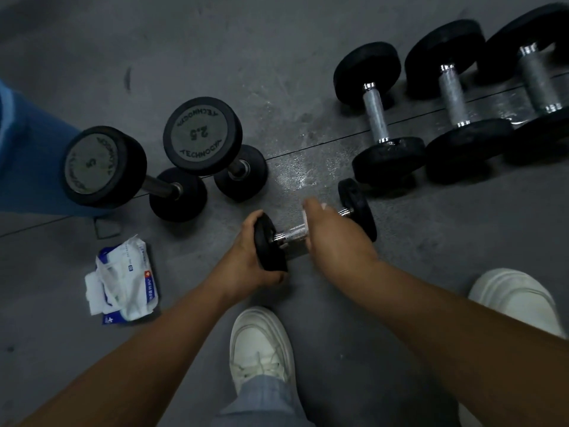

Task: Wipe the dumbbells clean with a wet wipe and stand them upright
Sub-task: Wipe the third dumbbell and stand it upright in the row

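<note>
A small black dumbbell (pixel 358 208) with a chrome handle lies on the grey floor in front of me. My left hand (pixel 246 260) grips its near weight head. My right hand (pixel 331 232) is wrapped over the handle with a white wet wipe (pixel 308 214) showing at the fingers. Two dumbbells stand upright at the left, one marked 2.5 (pixel 201 137) and one marked 5 (pixel 101 166). Three larger dumbbells lie on their sides at the upper right: the nearest (pixel 377 115), the middle (pixel 455 100) and the far one (pixel 538 81).
An open pack of wet wipes (pixel 126 283) with used wipes lies on the floor at the left. My white shoes (pixel 261 343) (pixel 514 300) stand near the bottom. A blue object (pixel 27 155) fills the left edge. Wet patches shine on the floor (pixel 295 167).
</note>
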`<action>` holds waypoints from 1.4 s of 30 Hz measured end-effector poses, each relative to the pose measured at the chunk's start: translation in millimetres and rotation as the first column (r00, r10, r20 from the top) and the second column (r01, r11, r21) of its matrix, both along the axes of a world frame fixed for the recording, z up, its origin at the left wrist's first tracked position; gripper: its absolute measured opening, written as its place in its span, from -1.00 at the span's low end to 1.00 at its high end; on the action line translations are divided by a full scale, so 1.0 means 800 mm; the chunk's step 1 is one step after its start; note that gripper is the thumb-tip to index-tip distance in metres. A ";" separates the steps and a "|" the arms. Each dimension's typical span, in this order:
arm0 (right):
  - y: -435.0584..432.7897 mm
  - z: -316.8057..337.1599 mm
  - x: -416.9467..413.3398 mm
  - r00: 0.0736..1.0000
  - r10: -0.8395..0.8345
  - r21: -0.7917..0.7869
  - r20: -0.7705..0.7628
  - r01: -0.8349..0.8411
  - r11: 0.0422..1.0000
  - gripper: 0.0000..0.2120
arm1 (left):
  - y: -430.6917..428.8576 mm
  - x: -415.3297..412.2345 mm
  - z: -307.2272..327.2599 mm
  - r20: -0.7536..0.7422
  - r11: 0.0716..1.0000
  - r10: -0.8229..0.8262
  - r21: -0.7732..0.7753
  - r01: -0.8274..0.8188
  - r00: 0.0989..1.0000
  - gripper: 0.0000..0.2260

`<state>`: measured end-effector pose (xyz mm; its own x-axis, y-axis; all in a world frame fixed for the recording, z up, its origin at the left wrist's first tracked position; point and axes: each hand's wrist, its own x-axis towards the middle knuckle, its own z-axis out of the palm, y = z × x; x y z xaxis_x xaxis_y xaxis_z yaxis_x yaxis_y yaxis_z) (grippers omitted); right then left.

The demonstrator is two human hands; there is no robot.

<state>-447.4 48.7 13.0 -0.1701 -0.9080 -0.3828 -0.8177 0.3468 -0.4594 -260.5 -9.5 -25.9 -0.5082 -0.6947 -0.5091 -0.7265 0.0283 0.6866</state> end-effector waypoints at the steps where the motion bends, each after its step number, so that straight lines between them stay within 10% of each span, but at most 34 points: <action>1: 0.000 -0.002 -0.002 0.999 0.013 0.003 -0.049 -0.012 1.000 -0.79 | 0.000 0.001 -0.001 0.003 1.000 -0.002 -0.005 0.002 1.000 0.06; 9: 0.005 -0.037 0.042 0.950 0.230 0.057 -0.214 -0.223 0.973 -0.38 | 0.009 0.005 0.003 0.031 0.998 -0.028 -0.056 0.030 0.999 0.12; 22: 0.040 -0.026 0.013 0.873 0.448 0.156 -0.191 -0.424 0.892 -0.65 | 0.051 0.010 0.027 0.186 0.952 -0.248 -0.133 0.274 0.951 0.12; 28: 0.010 0.017 -0.026 0.870 0.471 0.303 0.148 -0.493 0.816 -0.85 | 0.097 0.015 0.025 0.250 0.911 -0.252 -0.265 0.316 0.935 -0.02; 34: 0.019 -0.008 0.006 0.982 0.173 0.096 -0.070 -0.166 0.982 -0.81 | 0.118 0.016 0.020 0.234 0.889 -0.196 -0.368 0.273 0.952 -0.04; 42: 0.073 -0.022 0.005 0.882 0.471 0.081 0.010 -0.470 0.879 -0.74 | 0.116 0.020 0.022 0.196 0.947 -0.241 -0.168 0.274 0.951 0.17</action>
